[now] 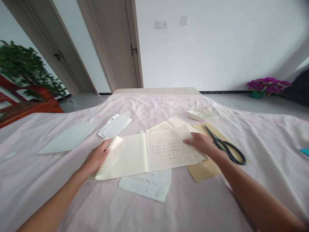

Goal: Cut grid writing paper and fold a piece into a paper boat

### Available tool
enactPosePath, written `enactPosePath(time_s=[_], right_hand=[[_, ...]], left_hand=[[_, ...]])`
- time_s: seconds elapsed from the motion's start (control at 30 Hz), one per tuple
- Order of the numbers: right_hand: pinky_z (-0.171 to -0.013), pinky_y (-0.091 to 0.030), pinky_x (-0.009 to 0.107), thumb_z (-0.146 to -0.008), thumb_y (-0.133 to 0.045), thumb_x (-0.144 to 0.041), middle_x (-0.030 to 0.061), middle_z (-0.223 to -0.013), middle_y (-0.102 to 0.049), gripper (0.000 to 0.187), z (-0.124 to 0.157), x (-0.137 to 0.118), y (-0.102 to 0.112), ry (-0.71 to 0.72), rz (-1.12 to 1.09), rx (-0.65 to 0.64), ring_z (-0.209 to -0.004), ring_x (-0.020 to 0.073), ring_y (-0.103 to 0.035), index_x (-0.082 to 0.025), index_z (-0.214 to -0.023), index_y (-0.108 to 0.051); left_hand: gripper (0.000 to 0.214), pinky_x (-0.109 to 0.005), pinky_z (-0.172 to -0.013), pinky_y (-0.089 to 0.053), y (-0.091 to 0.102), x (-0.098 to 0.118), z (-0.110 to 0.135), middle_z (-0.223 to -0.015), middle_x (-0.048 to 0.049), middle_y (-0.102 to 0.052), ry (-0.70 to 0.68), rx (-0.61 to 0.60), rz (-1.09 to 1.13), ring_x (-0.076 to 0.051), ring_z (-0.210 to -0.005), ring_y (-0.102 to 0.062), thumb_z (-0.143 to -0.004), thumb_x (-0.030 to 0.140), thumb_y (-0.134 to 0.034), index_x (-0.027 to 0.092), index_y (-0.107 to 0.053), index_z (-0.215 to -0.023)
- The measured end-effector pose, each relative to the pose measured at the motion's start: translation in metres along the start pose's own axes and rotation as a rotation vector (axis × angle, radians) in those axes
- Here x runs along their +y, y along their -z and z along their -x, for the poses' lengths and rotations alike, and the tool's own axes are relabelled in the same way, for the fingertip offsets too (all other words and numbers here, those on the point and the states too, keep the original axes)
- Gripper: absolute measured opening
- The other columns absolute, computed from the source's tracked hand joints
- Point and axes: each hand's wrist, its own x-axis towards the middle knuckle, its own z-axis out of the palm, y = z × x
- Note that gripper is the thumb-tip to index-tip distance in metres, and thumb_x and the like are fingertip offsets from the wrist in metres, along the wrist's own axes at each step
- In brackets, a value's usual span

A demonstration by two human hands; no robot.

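One lined page (146, 188) lies nearest, on the pink cloth (169, 214). Just past it, partly over it, is the big paper (132, 153) (it has little squares on it). The left hand (96, 158) pinches its curled end; the right hand (201, 142) pinches near its other end. Scissors (224, 146) lie partly over brown paper (204, 172). Farther off sit a paper boat (196, 115), then purple flowers (267, 85).

Soft, cool light washes evenly over the cloth (193, 206), and there's the paper (131, 156), its crease catching a bright streak! Faint shadow sits beneath the right forearm (253, 190). Out at the edges the wide view bends, the doors (111, 42) leaning hard, while the plant (24, 64) and purple flowers (267, 85) go soft and smeary.
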Motion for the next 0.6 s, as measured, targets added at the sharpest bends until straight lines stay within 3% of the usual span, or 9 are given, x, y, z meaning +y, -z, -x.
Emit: enactPosePath(time_s=[0.07, 0.17, 0.27, 0.33, 0.43, 0.5, 0.6], right_hand=[[-0.057, -0.034, 0.029, -0.077, -0.06, -0.059, 0.0088, -0.083, -0.069, 0.042, 0.002, -0.003, -0.002, -0.01, 0.021, -0.01, -0.069, 0.0206, -0.061, -0.019, -0.087, -0.068], [-0.057, -0.032, 0.029, -0.078, -0.059, -0.06, 0.0092, -0.083, -0.068, 0.043, 0.002, -0.004, -0.002, -0.016, 0.033, -0.015, -0.07, 0.0211, -0.06, -0.019, -0.087, -0.067], [-0.057, -0.031, 0.029, -0.078, -0.059, -0.061, 0.0097, -0.084, -0.069, 0.044, 0.002, -0.003, -0.002, -0.016, 0.045, -0.017, -0.073, 0.022, -0.061, -0.019, -0.088, -0.066], [-0.058, -0.031, 0.029, -0.078, -0.058, -0.061, 0.0098, -0.085, -0.069, 0.044, 0.002, -0.003, -0.002, -0.023, 0.05, -0.019, -0.074, 0.0224, -0.061, -0.019, -0.089, -0.066], [-0.058, -0.031, 0.029, -0.079, -0.058, -0.06, 0.0094, -0.085, -0.069, 0.043, 0.005, -0.004, -0.001, -0.021, 0.05, -0.02, -0.074, 0.0222, -0.061, -0.019, -0.09, -0.066], [-0.058, -0.032, 0.028, -0.08, -0.058, -0.059, 0.0091, -0.084, -0.069, 0.041, 0.007, -0.004, 0.0, -0.013, 0.04, -0.022, -0.073, 0.022, -0.061, -0.02, -0.089, -0.066], [-0.056, -0.032, 0.028, -0.079, -0.06, -0.057, 0.0086, -0.081, -0.069, 0.039, 0.008, -0.002, 0.0, 0.015, 0.004, 0.005, -0.069, 0.0209, -0.061, -0.02, -0.086, -0.067]], left_hand=[[0.05, -0.035, -0.077, -0.049, -0.001, 0.006, 0.005, -0.097, -0.0065, -0.069, -0.05, 0.036, -0.226, -0.024, -0.087, -0.066, -0.091, 0.025, -0.038, 0.021, -0.041, -0.14], [0.05, -0.044, -0.085, -0.048, 0.0, 0.036, 0.019, -0.115, -0.0171, -0.064, -0.129, 0.148, -0.533, -0.031, -0.101, -0.064, -0.092, 0.02, -0.035, 0.015, -0.041, -0.142], [0.051, -0.046, -0.098, -0.044, -0.008, 0.078, 0.037, -0.136, -0.0207, -0.053, -0.334, 0.298, -0.591, -0.032, -0.119, -0.056, -0.092, 0.01, -0.028, 0.011, -0.045, -0.14], [0.048, -0.042, -0.107, -0.04, -0.024, 0.105, 0.047, -0.141, -0.0181, -0.051, -0.512, 0.263, -0.5, -0.027, -0.129, -0.049, -0.094, 0.01, -0.028, 0.009, -0.047, -0.138], [0.047, -0.042, -0.115, -0.032, -0.059, 0.129, 0.053, -0.147, -0.0144, -0.047, -0.718, 0.055, -0.385, -0.026, -0.139, -0.039, -0.098, 0.031, -0.039, 0.013, -0.045, -0.14], [0.055, -0.046, -0.115, -0.031, -0.08, 0.131, 0.05, -0.149, -0.0192, -0.043, -0.684, -0.033, -0.341, -0.03, -0.141, -0.036, -0.096, 0.04, -0.045, 0.009, -0.044, -0.141], [0.06, -0.05, -0.116, -0.027, -0.095, 0.119, 0.042, -0.154, -0.0209, -0.033, -0.613, -0.036, -0.373, -0.032, -0.144, -0.028, -0.096, 0.041, -0.044, 0.007, -0.038, -0.144]])
